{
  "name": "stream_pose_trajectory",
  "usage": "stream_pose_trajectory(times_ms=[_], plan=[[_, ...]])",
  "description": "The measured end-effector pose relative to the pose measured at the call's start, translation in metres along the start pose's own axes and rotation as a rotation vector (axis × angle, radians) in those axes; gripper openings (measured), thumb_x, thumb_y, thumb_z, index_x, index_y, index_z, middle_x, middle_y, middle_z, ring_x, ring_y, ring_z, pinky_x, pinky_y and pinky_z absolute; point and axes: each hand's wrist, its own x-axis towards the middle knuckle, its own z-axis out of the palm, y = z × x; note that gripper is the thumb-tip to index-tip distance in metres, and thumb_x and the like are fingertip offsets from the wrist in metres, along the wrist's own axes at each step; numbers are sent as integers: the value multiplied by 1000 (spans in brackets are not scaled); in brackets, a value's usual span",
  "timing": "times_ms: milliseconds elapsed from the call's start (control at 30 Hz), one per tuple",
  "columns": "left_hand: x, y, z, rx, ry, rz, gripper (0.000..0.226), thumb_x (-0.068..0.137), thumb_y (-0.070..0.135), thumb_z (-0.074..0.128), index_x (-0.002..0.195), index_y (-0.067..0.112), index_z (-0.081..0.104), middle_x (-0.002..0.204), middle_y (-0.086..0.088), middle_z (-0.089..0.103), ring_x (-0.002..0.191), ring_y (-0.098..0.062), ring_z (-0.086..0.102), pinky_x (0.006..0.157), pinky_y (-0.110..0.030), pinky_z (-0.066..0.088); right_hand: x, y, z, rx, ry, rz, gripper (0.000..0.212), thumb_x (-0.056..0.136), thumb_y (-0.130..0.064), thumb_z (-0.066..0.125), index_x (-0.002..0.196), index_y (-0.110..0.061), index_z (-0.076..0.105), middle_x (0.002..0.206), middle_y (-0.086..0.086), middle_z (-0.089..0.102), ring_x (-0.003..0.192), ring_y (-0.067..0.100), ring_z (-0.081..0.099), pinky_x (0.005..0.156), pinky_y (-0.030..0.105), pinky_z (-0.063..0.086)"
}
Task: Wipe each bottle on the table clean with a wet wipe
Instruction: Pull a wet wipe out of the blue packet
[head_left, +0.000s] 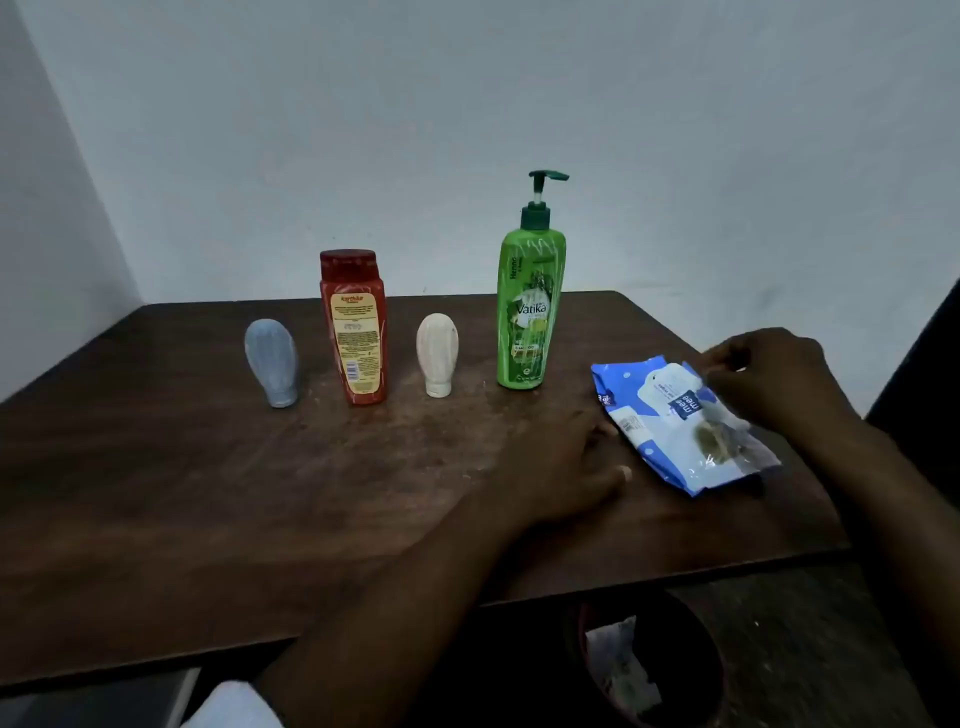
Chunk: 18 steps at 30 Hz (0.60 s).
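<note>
Dark table (156, 493) holds the bottles (530, 312) in a row at twelve o'clock; my left hand (563, 467) lies flat beside the wipe pack (654, 431) at three o'clock; my right hand (774, 379) pinches its flap, best peeled slowly with the pack pinned.

You recorded a dim, flat-lit head view; the wall (519, 104) read grey-blue. Streaked glare sat on the front of the green pump bottle (530, 312), a softer sheen on the wipe pack (649, 452). Shadows on the table (208, 493) were faint and diffuse. Your right hand (774, 379) was smeared by blur. Fine label print was unreadable. The table's edges bowed with the wide lens; beneath it, detail sank into dark.
</note>
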Motion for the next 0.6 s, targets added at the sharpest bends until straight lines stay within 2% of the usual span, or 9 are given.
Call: stream_pose_trajectory(times_ms=[100, 200, 267, 333, 400, 433, 533, 600], plan=[[2, 3, 2, 77, -29, 26, 57, 83, 59, 65, 131, 31, 53, 131, 7, 57, 117, -13, 53, 97, -35, 44, 0, 8, -5, 31, -90, 95, 11, 80, -12, 73, 75, -22, 75, 73, -1, 70, 77, 19, 66, 57, 18, 37], [2, 3, 6, 113, -28, 74, 63, 82, 61, 63, 136, 31, 49, 131, 6, 56, 118, -15, 53, 100, -39, 44, 0, 14, -8, 71, -173, 130, 15, 81, -9, 73, 73, -22, 75, 62, -2, 70, 62, 11, 65, 56, 16, 37], [2, -1, 6, 114, -31, 100, 66, 83, 62, 62, 139, 30, 47, 133, 5, 55, 119, -16, 53, 99, -42, 45, -1, 17, -10, 128, -198, 138, 17, 81, -6, 70, 74, -19, 78, 59, -5, 71, 64, 16, 69, 62, 18, 45], [3, 0, 7, 124, -43, 115, 69, 84, 62, 61, 143, 29, 44, 138, 5, 52, 121, -17, 52, 100, -42, 45, -3, 18, -12, 188, -242, 165, 14, 82, -10, 73, 73, -19, 79, 66, -3, 75, 67, 18, 72, 76, 27, 55], [3, 1, 8, 120, -43, 138, 70, 85, 60, 62, 145, 29, 42, 143, 6, 48, 125, -16, 50, 102, -39, 44, -3, 21, -10, 206, -294, 166, 9, 81, -18, 76, 73, -19, 80, 75, 2, 77, 71, 19, 74, 87, 34, 56], [3, 0, 7, 118, -44, 145, 70, 86, 58, 62, 145, 28, 42, 145, 6, 47, 126, -15, 49, 103, -37, 43, -2, 22, -9, 207, -317, 163, 7, 80, -19, 77, 74, -18, 80, 77, 2, 77, 72, 18, 74, 87, 35, 57], [4, -1, 9, 120, -49, 175, 66, 87, 57, 61, 144, 28, 45, 147, 7, 47, 130, -12, 47, 106, -35, 42, -1, 26, -6, 217, -336, 141, 1, 80, -14, 80, 79, -13, 80, 66, -7, 74, 63, 12, 70, 66, 22, 51], [5, -2, 10, 128, -70, 195, 64, 88, 58, 57, 144, 29, 47, 150, 9, 46, 134, -10, 45, 110, -37, 40, -1, 29, -5, 238, -321, 137, 2, 81, -12, 79, 80, -13, 80, 57, -11, 71, 58, 8, 66, 58, 19, 45]])
